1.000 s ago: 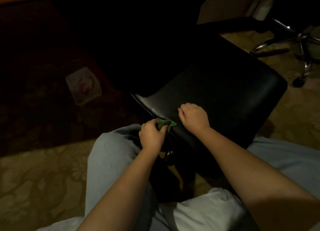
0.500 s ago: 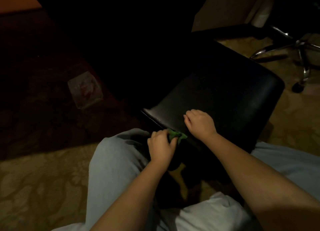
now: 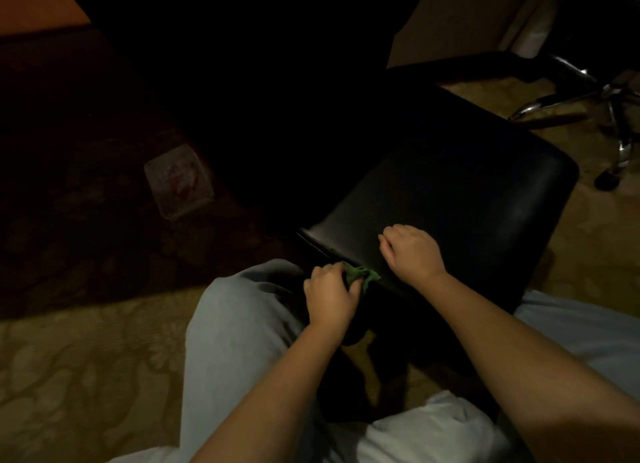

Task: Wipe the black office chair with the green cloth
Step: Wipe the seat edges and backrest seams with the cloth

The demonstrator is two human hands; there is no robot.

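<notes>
The black office chair's seat (image 3: 450,199) fills the middle of the dim view, its near edge facing me. My left hand (image 3: 329,296) grips a small bunched green cloth (image 3: 360,275) and presses it against the seat's front edge near the left corner. My right hand (image 3: 412,251) rests on the seat top just right of the cloth, fingers curled under, holding nothing that I can see. Most of the cloth is hidden inside my left fist.
My knees in light trousers (image 3: 242,324) flank the chair. A clear plastic container (image 3: 178,182) lies on the dark carpet at the left. A second chair's chrome wheeled base (image 3: 609,116) stands at the far right. A wooden surface (image 3: 38,8) shows top left.
My left hand and the cloth have slid a little rightward along the seat's front edge. The right hand stays planted on the seat beside it.
</notes>
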